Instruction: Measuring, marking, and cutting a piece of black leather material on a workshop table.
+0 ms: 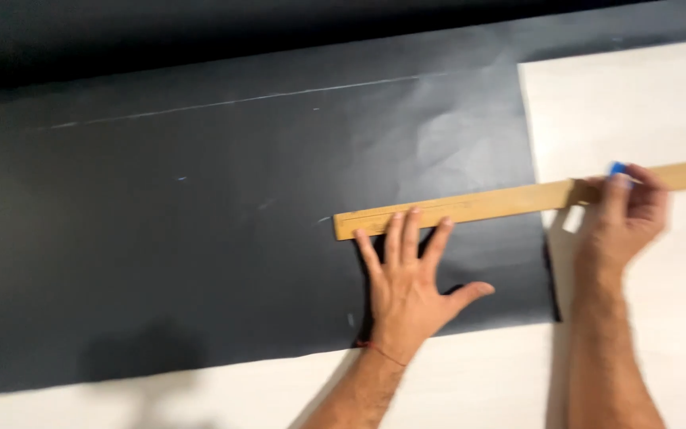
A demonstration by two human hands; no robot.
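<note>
Pale wooden worktop (637, 103) under me, and most of it is covered by a big sheet of black paper (160, 238) with a faint chalk line (263, 97) running across its far part. My left hand (406, 282) lies flat on the black sheet, fingers (395, 234) spread wide apart, their tips pressing on the near edge of the wooden ruler (470, 208) close to its left end. That ruler runs long, left to right, climbing slightly away from me toward the right, off the paper and over the bare worktop. My right hand (621, 210) sits farther along it, beyond the paper's right edge, fingers curled together around a small blue piece, chalk I'd guess (618, 168), held at the ruler's top edge. It's blurred, so the exact grip is hard to read.
</note>
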